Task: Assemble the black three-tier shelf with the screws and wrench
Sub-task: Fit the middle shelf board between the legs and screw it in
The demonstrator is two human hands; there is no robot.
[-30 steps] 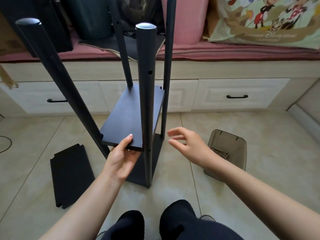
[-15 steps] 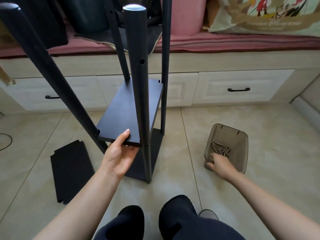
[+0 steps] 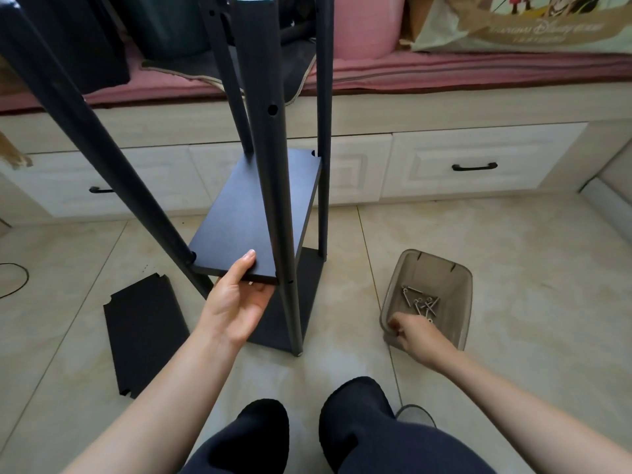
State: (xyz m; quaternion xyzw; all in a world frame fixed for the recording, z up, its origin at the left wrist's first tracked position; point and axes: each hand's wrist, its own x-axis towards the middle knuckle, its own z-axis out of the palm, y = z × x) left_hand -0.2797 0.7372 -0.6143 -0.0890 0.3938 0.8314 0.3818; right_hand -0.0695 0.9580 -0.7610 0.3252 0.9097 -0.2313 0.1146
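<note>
Under flat matte board (image 3: 253, 213), left hand (image 3: 236, 302)

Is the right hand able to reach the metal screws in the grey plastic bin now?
Probably yes: the right hand is already inside the open-topped grey plastic bin, beside the metal screws, with nothing covering them.

1. The left hand (image 3: 236, 302) holds the near edge of the middle shelf board (image 3: 253, 217), thumb on top.
2. The right hand (image 3: 415, 333) reaches into the plastic bin (image 3: 458, 278) of screws (image 3: 420, 302).
3. A loose board (image 3: 143, 333) lies left of the left hand.
</note>
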